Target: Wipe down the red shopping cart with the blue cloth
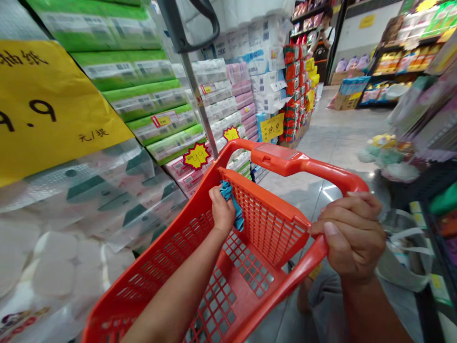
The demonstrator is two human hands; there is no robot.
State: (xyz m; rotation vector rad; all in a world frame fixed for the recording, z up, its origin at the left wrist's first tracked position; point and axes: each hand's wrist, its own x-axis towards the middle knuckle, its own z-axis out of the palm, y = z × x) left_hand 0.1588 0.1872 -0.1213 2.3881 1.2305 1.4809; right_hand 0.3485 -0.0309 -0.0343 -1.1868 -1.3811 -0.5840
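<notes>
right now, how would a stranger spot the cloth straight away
Find the red cart alongside the stacked packs. Inside, near the far end of its slatted flap, look for the left hand. The blue cloth is in its grip, crumpled and soft against the cart's hard red plastic.

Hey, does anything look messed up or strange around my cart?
Nothing looks spilled or damaged. The red shopping cart appears intact, its handle gripped by your right hand. The only slightly odd thing is the crumpled blue cloth in your left hand, inside the cart, unlike the packaged goods around it.
</notes>
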